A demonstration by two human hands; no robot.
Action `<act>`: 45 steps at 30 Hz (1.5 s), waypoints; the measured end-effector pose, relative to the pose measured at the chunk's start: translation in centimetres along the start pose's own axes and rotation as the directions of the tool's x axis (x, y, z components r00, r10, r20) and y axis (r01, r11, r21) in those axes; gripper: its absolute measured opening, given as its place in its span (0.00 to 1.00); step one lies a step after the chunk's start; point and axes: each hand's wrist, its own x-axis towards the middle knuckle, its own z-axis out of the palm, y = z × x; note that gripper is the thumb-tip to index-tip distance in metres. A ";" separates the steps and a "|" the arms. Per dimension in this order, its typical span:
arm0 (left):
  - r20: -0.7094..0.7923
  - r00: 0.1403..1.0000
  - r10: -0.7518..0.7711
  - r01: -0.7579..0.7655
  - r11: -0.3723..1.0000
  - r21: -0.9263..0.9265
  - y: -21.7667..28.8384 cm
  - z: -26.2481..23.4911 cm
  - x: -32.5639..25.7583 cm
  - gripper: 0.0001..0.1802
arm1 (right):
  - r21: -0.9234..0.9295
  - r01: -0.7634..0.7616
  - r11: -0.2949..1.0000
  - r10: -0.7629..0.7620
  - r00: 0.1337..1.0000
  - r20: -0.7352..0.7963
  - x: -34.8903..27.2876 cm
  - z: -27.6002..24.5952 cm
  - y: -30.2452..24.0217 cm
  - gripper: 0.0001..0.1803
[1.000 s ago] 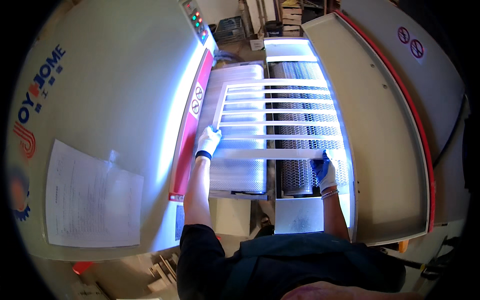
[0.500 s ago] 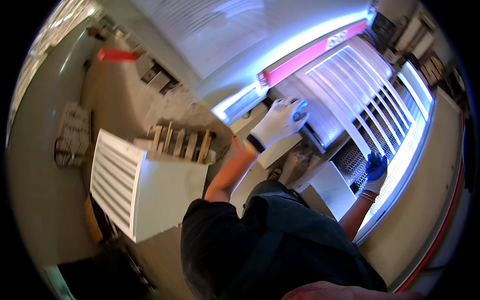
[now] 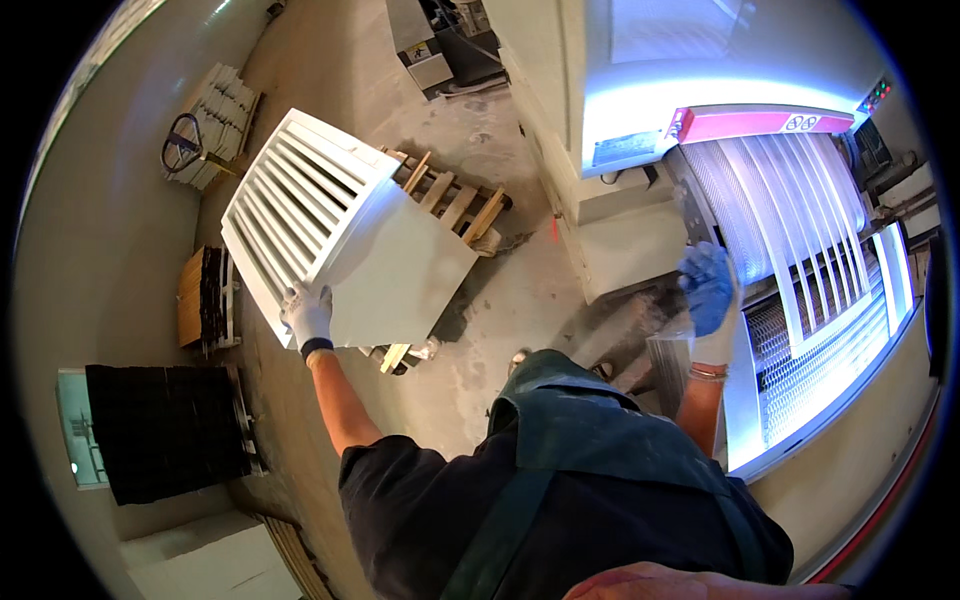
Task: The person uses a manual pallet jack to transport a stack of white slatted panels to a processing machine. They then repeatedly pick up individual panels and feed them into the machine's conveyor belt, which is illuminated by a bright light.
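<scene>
My left hand (image 3: 307, 314), in a white glove with a dark cuff, has its fingers closed at the near corner of a white slatted panel (image 3: 338, 232). That panel lies on top of a tall white stack (image 3: 405, 270) on a wooden pallet. My right hand (image 3: 707, 292) is raised beside the machine, its blue-coated palm showing, slightly smeared by motion; the fingers look apart and nothing shows in them. Another white slatted panel (image 3: 788, 300) lies on the machine's mesh conveyor (image 3: 775, 395), partly under the brightly lit opening, to the right of my right hand.
A red guard bar (image 3: 765, 120) spans the machine's opening. Wooden pallet slats (image 3: 458, 208) stick out behind the stack. A black-covered stack (image 3: 165, 430) stands at left, near a brown stack (image 3: 200, 300). A pallet truck's wheel-like handle (image 3: 183, 143) and white boards stand farther back.
My view has turned left. The left hand has gone from near the machine to the stacked panel's corner. My right hand has come off the slatted panel on the conveyor.
</scene>
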 end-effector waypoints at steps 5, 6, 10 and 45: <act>-0.105 0.981 0.165 -0.168 0.986 -0.013 -3.7 1.1 -0.6 0.30 | -0.058 -0.190 0.980 0.197 0.968 0.154 -2.5 7.7 10.0 0.18; -0.107 0.978 0.177 -0.182 0.983 -0.039 -3.1 0.5 -1.5 0.28 | -0.044 -0.229 0.972 0.233 0.947 0.220 -3.4 9.2 11.9 0.17; -0.242 0.840 0.485 -0.535 0.815 -0.225 -1.4 0.4 -5.3 0.23 | -0.046 -0.582 0.812 0.534 0.709 0.460 -6.3 13.5 21.1 0.18; -0.421 0.906 -0.040 -0.417 -0.250 -0.874 -4.7 -3.8 0.3 0.24 | 0.345 0.011 0.939 -0.323 0.381 0.866 -12.6 14.6 -4.8 0.51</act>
